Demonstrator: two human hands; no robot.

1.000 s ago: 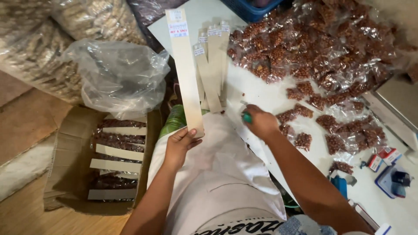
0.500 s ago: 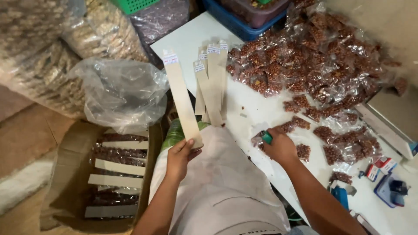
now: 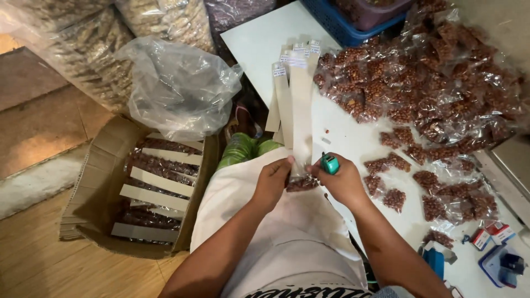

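Observation:
My left hand pinches the lower end of a long beige cardboard strip and the top of a small clear packet of brown nuts. My right hand grips the same packet from the right and also holds a small green stapler against the strip. Both hands meet over my lap, at the near edge of the white table. Several more cardboard strips lie side by side on the table just behind.
A large heap of small nut packets covers the table's right side. An open cardboard box with finished strips sits on the floor at left. Big plastic sacks stand behind it. A blue basket and small staple boxes lie around.
My right hand came in from the loose packets on the table with a packet and the stapler. Both hands now meet at the strip's lower end. The strip has shifted right.

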